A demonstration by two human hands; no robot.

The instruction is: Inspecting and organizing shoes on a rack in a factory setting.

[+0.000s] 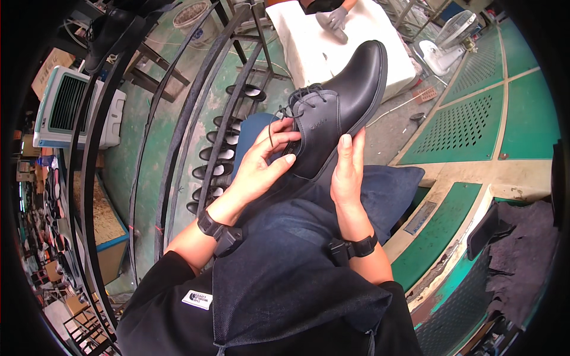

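Observation:
A black lace-up dress shoe (335, 107) is held up over my lap, its toe pointing away and to the right. My left hand (264, 160) has its fingers at the shoe's opening, with the fingertips partly hidden inside the collar and the thumb on its edge. Around the sole and heel side, my right hand (349, 172) supports the shoe from the right, thumb against the side. Loose black laces (306, 95) hang over the tongue near my left fingers. Under both forearms lies a dark blue denim apron (285, 237).
Black rack rails (172, 136) curve along my left, with several black shoes (212, 154) lined up beyond. A white-covered table (297, 41) stands ahead, where another person's gloved hand (337, 19) rests on a grey piece. Green machine panels (463, 127) flank my right, near a white fan (442, 44).

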